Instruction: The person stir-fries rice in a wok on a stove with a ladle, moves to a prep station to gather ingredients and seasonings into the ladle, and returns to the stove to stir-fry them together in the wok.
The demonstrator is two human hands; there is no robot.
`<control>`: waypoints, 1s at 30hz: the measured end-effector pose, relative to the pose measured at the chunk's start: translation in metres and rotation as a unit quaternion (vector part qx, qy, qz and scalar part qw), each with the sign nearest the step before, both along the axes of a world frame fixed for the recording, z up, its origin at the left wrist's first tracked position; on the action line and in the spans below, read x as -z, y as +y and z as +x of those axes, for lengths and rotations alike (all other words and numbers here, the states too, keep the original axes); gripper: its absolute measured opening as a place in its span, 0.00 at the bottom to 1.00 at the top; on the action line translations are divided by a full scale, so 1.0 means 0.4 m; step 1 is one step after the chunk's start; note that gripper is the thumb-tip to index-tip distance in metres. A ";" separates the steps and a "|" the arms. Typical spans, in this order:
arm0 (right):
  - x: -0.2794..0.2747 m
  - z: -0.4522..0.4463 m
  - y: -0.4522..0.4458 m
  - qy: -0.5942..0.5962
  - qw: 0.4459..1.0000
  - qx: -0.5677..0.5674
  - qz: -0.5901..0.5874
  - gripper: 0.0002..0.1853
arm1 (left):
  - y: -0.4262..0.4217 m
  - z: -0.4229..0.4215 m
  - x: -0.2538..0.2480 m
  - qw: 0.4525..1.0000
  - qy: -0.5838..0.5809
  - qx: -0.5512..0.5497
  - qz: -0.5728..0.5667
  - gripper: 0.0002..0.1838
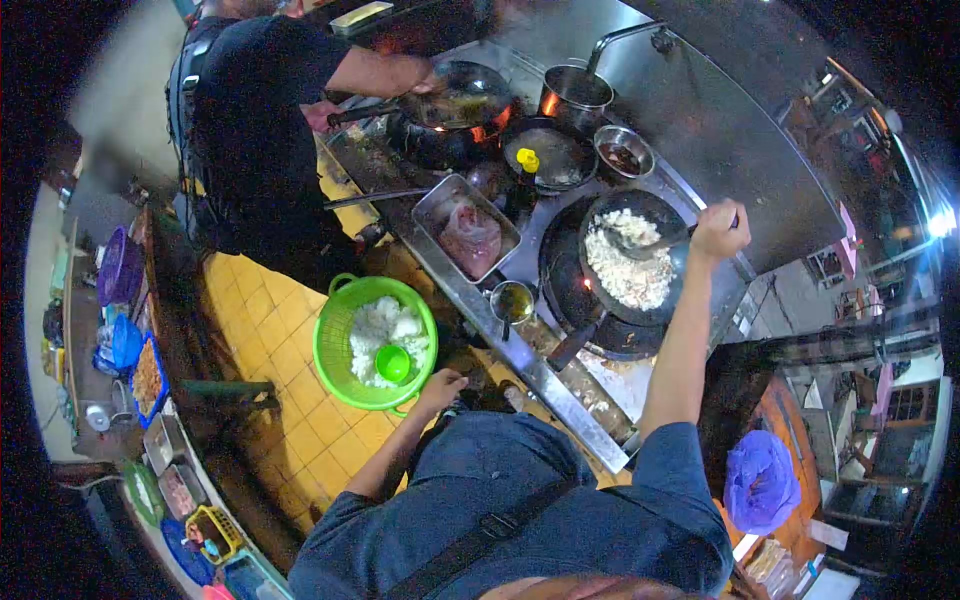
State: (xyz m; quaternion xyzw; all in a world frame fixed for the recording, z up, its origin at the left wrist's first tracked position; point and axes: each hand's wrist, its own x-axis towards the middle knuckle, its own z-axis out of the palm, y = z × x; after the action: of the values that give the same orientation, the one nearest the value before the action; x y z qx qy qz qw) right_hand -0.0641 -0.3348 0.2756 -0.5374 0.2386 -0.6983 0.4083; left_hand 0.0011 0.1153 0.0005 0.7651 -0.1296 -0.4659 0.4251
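My right hand is closed around the handle of a wok spatula, its head partly in the rice. White rice with small bits fills much of a dark wok on the stove at the right. My left hand hangs low with fingers loosely bent, next to a bright green basket; nothing shows in it. Inside the basket lies white rice with a small green bowl on top.
A co-worker at the upper left holds a pan over flames. Along the stove stand a steel pot, a dark pan, a bowl, a metal tray with a plastic bag, and a cup. A purple bag lies at right.
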 end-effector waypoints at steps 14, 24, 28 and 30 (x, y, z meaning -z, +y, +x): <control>-0.003 0.017 0.003 -0.082 0.994 -0.018 0.070 0.10 | -0.062 -0.021 0.059 0.996 0.015 -0.075 -0.049 0.16; -0.024 -0.024 0.021 -0.003 0.999 -0.038 -0.017 0.13 | -0.105 0.022 -0.042 0.995 0.021 -0.096 -0.033 0.17; 0.035 -0.013 0.002 0.012 0.991 -0.073 -0.113 0.13 | -0.116 0.036 -0.014 0.994 0.025 -0.097 -0.034 0.19; 0.048 -0.025 -0.017 -0.020 0.981 -0.166 -0.097 0.13 | -0.123 0.035 -0.032 0.991 0.063 -0.112 -0.031 0.20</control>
State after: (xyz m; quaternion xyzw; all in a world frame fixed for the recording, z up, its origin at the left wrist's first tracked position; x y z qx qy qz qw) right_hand -0.0739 -0.3417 0.2564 -0.5925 0.0694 -0.6513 0.4688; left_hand 0.0150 0.0661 0.0132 0.7301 -0.0307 -0.4587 0.5056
